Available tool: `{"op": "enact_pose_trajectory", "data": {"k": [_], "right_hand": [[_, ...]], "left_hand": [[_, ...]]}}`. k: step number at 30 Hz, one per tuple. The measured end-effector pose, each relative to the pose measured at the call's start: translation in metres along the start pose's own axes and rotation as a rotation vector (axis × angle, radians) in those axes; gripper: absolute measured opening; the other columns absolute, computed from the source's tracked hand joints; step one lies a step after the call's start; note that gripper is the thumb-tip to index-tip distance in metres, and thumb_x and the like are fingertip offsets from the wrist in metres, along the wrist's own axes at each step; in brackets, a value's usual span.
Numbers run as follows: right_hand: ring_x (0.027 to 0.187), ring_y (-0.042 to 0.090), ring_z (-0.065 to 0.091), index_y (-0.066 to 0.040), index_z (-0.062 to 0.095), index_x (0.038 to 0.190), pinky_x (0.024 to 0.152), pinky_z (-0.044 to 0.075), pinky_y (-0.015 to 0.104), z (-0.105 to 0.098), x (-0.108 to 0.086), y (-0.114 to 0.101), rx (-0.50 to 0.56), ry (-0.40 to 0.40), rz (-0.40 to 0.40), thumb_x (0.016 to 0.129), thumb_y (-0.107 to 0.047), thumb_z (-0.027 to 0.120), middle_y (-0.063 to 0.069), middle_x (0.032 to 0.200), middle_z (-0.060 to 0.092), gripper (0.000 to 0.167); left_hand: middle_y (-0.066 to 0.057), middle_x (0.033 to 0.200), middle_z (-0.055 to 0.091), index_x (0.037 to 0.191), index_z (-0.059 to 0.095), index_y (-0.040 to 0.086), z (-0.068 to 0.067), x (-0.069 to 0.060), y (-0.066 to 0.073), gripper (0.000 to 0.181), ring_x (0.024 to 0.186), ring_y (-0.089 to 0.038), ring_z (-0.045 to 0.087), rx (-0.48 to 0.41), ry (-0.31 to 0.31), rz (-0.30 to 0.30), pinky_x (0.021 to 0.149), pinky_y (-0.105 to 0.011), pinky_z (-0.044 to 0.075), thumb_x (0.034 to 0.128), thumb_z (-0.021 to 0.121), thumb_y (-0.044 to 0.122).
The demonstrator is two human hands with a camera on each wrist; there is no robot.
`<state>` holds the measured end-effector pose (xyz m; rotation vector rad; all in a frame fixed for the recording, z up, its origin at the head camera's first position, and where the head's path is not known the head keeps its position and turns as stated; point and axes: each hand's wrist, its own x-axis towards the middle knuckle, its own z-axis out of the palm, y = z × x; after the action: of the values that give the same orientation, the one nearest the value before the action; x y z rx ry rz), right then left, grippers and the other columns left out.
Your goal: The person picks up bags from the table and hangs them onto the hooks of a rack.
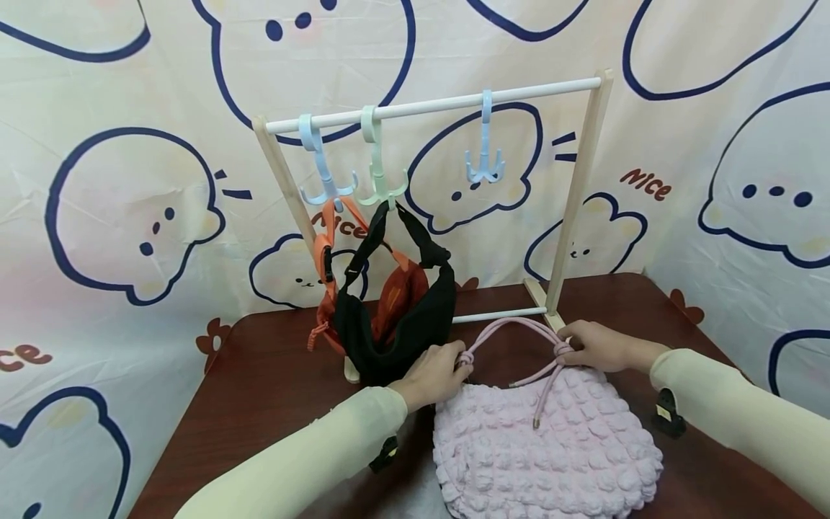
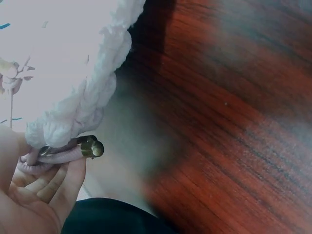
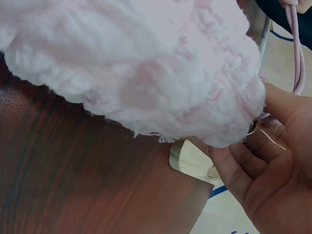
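Observation:
A pink puffy handbag point(image 1: 551, 447) lies on the tabletop in front of me, its cord strap point(image 1: 515, 321) arching up between my hands. My left hand point(image 1: 433, 373) grips the strap's knotted left end, beside the hanging black bag point(image 1: 418, 324). With my right hand point(image 1: 596, 347) I pinch the knot at the right end. In the left wrist view, cord with brass-coloured tips point(image 2: 92, 147) pokes out between the fingers. The right wrist view has the thumb and fingers at the bag's upper corner point(image 3: 234, 122), partly covering a metal ring.
Behind stands a wooden rack with a white rod point(image 1: 434, 107). It carries a left blue hook point(image 1: 322, 169), a green hook point(image 1: 376, 162) and a right blue hook point(image 1: 485, 148). An orange bag point(image 1: 327, 277) and the black bag hang at left. A patterned cloth surrounds the brown table point(image 1: 279, 382).

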<state>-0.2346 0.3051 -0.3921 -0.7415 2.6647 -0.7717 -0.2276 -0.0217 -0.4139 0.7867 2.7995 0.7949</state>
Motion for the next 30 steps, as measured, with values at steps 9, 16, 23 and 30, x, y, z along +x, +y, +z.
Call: {"op": "enact_pose_trajectory", "data": {"k": [9, 16, 23, 30], "right_hand": [[0.075, 0.007, 0.055, -0.006, 0.070, 0.106, 0.067, 0.045, 0.022, -0.008, -0.005, -0.003, 0.006, 0.042, -0.009, 0.095, -0.023, 0.070, -0.003, 0.087, 0.062, 0.020], [0.080, 0.008, 0.057, -0.009, 0.071, 0.111, 0.070, 0.047, 0.022, -0.015, -0.009, -0.009, 0.001, 0.065, -0.039, 0.096, -0.023, 0.070, -0.002, 0.095, 0.067, 0.021], [0.079, 0.005, 0.057, -0.006, 0.070, 0.111, 0.069, 0.048, 0.022, -0.022, -0.010, -0.017, -0.021, 0.079, -0.030, 0.096, -0.022, 0.070, -0.002, 0.096, 0.069, 0.022], [0.081, 0.006, 0.057, -0.008, 0.070, 0.111, 0.071, 0.048, 0.022, -0.026, -0.010, -0.021, -0.059, 0.087, -0.014, 0.096, -0.021, 0.070, -0.003, 0.096, 0.069, 0.021]], "left_hand": [[0.004, 0.071, 0.052, 0.097, 0.056, 0.017, -0.009, -0.002, 0.003, 0.012, 0.055, -0.008, 0.049, -0.011, 0.052, 0.006, 0.050, -0.023, 0.039, 0.1016, 0.061, 0.026], [0.002, 0.074, 0.056, 0.102, 0.059, 0.017, -0.016, -0.002, 0.007, 0.012, 0.055, -0.008, 0.050, -0.019, 0.064, -0.002, 0.049, -0.023, 0.040, 0.1021, 0.061, 0.028], [0.002, 0.073, 0.055, 0.100, 0.058, 0.016, -0.021, -0.003, 0.010, 0.012, 0.053, -0.008, 0.050, -0.031, 0.086, 0.019, 0.048, -0.022, 0.041, 0.1025, 0.060, 0.027], [0.003, 0.072, 0.054, 0.100, 0.058, 0.016, -0.026, -0.004, 0.013, 0.011, 0.052, -0.007, 0.048, -0.048, 0.084, 0.026, 0.048, -0.022, 0.039, 0.1032, 0.059, 0.027]]}}
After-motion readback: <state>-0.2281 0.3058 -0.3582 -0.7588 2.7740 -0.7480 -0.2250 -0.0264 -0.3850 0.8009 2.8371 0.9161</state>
